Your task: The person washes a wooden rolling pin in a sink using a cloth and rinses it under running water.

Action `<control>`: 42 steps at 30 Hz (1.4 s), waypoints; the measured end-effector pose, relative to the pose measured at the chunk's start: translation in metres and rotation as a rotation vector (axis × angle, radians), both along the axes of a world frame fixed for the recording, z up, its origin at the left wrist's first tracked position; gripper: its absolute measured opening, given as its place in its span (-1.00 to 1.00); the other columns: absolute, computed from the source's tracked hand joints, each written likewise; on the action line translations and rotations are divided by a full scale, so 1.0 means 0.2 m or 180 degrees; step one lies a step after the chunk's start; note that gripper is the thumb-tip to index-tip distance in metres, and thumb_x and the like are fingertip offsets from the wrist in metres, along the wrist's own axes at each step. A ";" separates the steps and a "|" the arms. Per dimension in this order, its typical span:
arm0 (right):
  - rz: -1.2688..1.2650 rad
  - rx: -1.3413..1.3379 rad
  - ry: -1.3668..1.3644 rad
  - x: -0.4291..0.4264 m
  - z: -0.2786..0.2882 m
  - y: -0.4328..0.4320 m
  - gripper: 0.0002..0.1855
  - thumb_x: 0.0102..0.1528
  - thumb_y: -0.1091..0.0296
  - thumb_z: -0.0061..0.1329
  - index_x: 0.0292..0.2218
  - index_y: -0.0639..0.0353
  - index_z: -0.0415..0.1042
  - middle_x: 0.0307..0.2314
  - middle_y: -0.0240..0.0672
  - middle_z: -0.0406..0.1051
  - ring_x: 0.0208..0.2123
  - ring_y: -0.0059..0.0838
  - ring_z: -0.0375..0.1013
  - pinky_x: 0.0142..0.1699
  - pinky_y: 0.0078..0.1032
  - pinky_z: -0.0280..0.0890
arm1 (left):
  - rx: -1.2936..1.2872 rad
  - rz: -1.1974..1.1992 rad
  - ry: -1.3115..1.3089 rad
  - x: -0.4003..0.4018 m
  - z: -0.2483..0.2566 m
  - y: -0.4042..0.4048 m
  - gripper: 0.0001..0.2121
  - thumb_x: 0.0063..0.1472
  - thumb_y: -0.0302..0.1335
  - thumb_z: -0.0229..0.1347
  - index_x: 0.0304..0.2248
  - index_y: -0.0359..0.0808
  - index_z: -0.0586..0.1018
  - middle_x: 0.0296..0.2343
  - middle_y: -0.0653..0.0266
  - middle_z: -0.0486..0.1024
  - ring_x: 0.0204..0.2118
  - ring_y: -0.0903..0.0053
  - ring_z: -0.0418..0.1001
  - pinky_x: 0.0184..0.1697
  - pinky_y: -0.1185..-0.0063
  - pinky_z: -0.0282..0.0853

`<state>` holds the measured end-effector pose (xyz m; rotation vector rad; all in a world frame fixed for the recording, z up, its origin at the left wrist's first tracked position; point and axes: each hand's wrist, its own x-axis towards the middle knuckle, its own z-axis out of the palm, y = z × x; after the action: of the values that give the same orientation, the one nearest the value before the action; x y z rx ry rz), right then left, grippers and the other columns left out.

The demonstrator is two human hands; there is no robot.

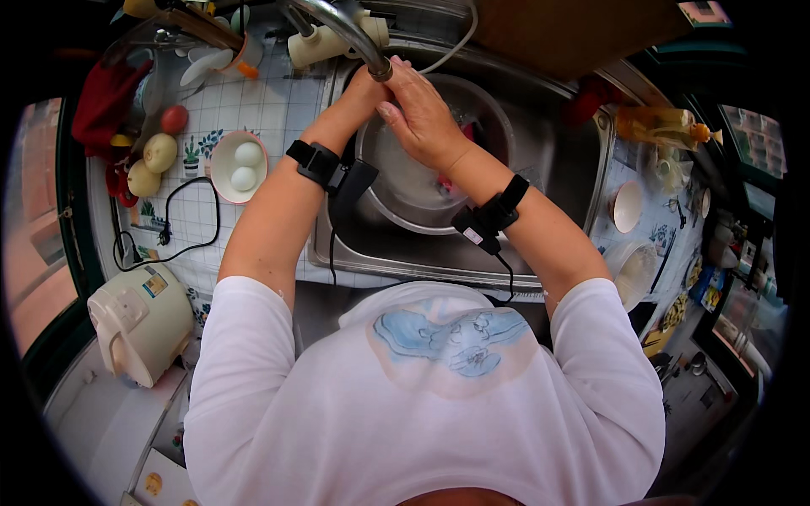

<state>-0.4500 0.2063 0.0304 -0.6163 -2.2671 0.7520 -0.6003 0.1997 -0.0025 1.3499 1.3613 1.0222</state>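
Both hands meet under the mouth of the metal faucet (380, 71), above a round basin (373, 190) in the stainless steel sink (380, 256). My right hand (424, 111) lies against my left hand (373, 88), its fingers together and its thumb slightly apart. Part of my left hand is hidden behind the faucet and my right hand. Neither hand shows an object in it. Liquid stands in the basin, with a red and dark item (467, 133) partly hidden by my right forearm. Each wrist carries a black strap with a cabled device.
Left of the sink are a bowl (215, 183) with two white eggs, a tomato (174, 119), two pale round vegetables or fruits (160, 153), a black cord (218, 215) and a cream-coloured appliance (142, 322). To the right stand an amber bottle (658, 125), a small bowl (626, 207) and a clear container (633, 272).
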 end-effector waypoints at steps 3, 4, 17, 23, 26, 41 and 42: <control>0.0245 -0.0002 -0.0004 -0.02 0.02 0.06 -0.50 0.08 0.28 -0.14 0.03 0.21 0.13 0.01 -0.06 0.15 0.08 -0.07 0.12 0.16 -0.24 0.01 | -0.0272 -0.0289 -0.0052 -0.07 0.05 0.02 -0.70 0.20 -0.38 -0.04 -0.12 -0.38 0.41 -0.17 0.22 0.40 -0.13 0.54 0.36 -0.06 0.55 0.27; 0.0264 0.0141 0.0031 -0.04 0.02 0.07 -0.51 0.08 0.28 -0.14 0.03 0.20 0.14 0.00 -0.10 0.16 0.07 -0.11 0.13 0.15 -0.24 0.02 | -0.0261 -0.0290 -0.0463 -0.09 0.05 0.03 -0.69 0.19 -0.37 -0.03 -0.12 -0.38 0.41 -0.17 0.23 0.40 -0.14 0.54 0.36 -0.06 0.55 0.27; 0.0917 -0.0721 -0.2108 -0.17 0.02 0.10 -0.58 0.16 0.10 -0.38 -0.29 0.17 0.46 -0.35 -0.14 0.44 -0.22 -0.08 0.36 -0.10 -0.28 0.23 | -0.0799 -0.1383 0.1935 0.11 0.00 -0.11 -0.70 0.16 -0.31 0.01 -0.15 -0.28 0.44 -0.19 0.25 0.44 -0.14 0.46 0.40 -0.08 0.55 0.30; 0.0766 -0.3394 -0.1816 -0.14 0.07 0.27 -0.52 0.18 -0.01 -0.36 -0.32 0.24 0.43 -0.42 -0.27 0.44 -0.39 -0.42 0.38 -0.22 -0.43 0.27 | 0.1172 -0.2204 0.2418 0.13 0.13 -0.09 -0.78 0.14 -0.34 0.04 -0.25 -0.24 0.49 -0.27 0.22 0.46 -0.19 0.39 0.40 -0.11 0.51 0.30; 0.0268 -0.4584 -0.0094 -0.06 -0.13 0.26 -0.59 0.15 0.00 -0.18 -0.42 0.23 0.40 -0.54 -0.39 0.38 -0.51 -0.64 0.32 -0.38 -0.63 0.26 | 0.2161 -0.1625 0.2374 0.07 0.15 -0.10 -0.81 0.11 -0.36 0.08 -0.33 -0.28 0.52 -0.42 0.26 0.48 -0.37 0.41 0.45 -0.27 0.54 0.36; -0.0971 -0.2939 0.0536 -0.11 -0.28 0.00 -0.71 0.13 0.16 -0.15 -0.28 0.24 0.32 -0.40 -0.20 0.42 -0.37 -0.42 0.41 -0.28 -0.49 0.29 | -0.0447 0.0734 -0.2812 0.13 0.01 -0.25 -0.72 0.20 -0.52 -0.12 -0.10 -0.41 0.39 -0.21 0.28 0.42 -0.15 0.61 0.35 -0.02 0.63 0.20; -0.0931 -0.2861 0.0476 -0.11 -0.25 0.00 -0.72 0.14 0.17 -0.17 -0.26 0.22 0.34 -0.39 -0.20 0.42 -0.37 -0.42 0.41 -0.27 -0.49 0.29 | -0.0442 0.0748 -0.2806 0.13 0.01 -0.26 -0.72 0.20 -0.52 -0.11 -0.10 -0.41 0.39 -0.21 0.29 0.42 -0.15 0.61 0.36 -0.03 0.63 0.21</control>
<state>-0.4712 0.2057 -0.0195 -1.2076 -1.5660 1.5987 -0.5743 0.1484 -0.0006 0.5042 0.8855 1.4180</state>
